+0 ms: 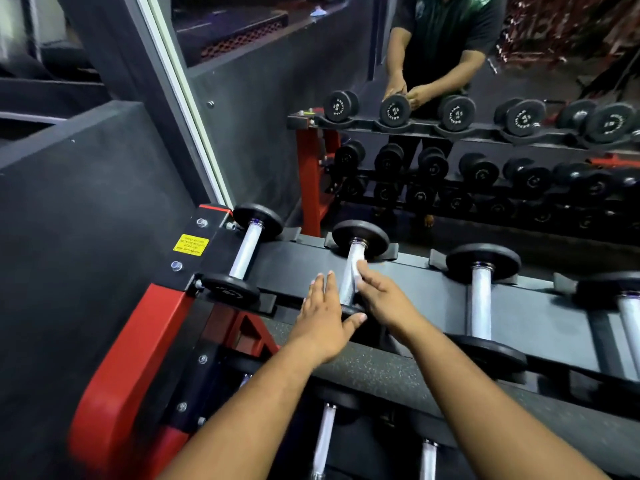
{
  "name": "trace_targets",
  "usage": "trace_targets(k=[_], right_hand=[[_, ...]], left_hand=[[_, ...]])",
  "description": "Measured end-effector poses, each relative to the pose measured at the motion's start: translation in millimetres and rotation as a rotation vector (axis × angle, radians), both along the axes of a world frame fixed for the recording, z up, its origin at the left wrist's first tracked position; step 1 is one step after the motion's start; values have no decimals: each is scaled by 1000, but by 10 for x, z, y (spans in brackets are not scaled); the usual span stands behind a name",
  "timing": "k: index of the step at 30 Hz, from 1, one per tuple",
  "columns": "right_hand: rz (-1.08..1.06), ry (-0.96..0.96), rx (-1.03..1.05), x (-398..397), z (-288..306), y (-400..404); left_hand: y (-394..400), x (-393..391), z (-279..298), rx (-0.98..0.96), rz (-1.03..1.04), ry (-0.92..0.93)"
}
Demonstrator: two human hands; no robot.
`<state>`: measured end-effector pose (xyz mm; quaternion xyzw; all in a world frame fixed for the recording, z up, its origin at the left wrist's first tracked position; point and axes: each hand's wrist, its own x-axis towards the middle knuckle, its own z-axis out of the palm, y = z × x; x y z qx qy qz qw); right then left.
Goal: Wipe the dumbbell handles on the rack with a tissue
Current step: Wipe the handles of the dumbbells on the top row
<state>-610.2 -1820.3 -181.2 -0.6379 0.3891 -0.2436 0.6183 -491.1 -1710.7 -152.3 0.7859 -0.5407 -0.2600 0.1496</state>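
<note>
- Pinching a white tissue (349, 279) against the handle (351, 271) of the second dumbbell (360, 237) with right hand (384, 299), fingers curled round it.
- Resting left hand (323, 317) flat, fingers straight, on the near weight plate (350, 309) to steady it.
- Best wrapped fully, then slid along the bar, plate to plate.
- Waiting just beside on the top rack (408, 271): first dumbbell (246, 252), third dumbbell (479, 292).

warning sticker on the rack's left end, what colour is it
Yellow with dark print, warning sticker on the black rack end plate; head view.
</note>
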Motion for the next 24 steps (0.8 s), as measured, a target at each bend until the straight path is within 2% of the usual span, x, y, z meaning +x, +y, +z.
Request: trace_targets(k=[4,8,12,15,18,21,24], right_hand=[[-93,-34,18,222,67,-163],[-28,4,41,-50,3,215],[-48,-48,84,24,41,131],[-219,-261,341,288,163,-121],[-254,-338,574,337,310,-165],[-189,-263,504,210,282,-65],[-252,-316,519,237,313,-44]], left_hand=[[13,7,25,3,1,6],[10,9,-7,1,3,11],[14,-6,11,-2,2,5],[20,-26,45,-5,12,0],[16,-28,65,6,7,-10],[21,-16,36,1,0,-2],[19,-3,8,-2,4,4]])
